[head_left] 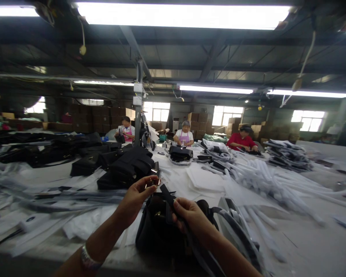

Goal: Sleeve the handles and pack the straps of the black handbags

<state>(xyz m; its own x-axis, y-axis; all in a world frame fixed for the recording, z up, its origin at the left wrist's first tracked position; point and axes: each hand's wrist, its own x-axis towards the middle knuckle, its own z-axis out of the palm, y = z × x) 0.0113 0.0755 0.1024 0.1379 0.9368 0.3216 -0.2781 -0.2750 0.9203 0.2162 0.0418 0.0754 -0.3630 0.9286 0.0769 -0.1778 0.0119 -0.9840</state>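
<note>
A metal buckle (pixel 152 182), shiny and gold-toned, is pinched between the thumb and fingers of my left hand (pixel 140 192). My right hand (pixel 190 215) grips a black strap (pixel 167 195) near its end, which points up toward the buckle; the two look apart. Below both hands a black handbag (pixel 152 231) stands on the table with its top open and a bit of gold-coloured metal inside. The rest of the strap, partly in pale wrapping, trails down to the right past my right forearm.
Black bags (pixel 129 165) are heaped at the left. Wrapped straps (pixel 256 181) and white sheets (pixel 204 179) cover much of the table (pixel 314 231) at the right. Across it sit several co-workers, one in a red top (pixel 236 142). A post (pixel 137 115) rises behind the bags.
</note>
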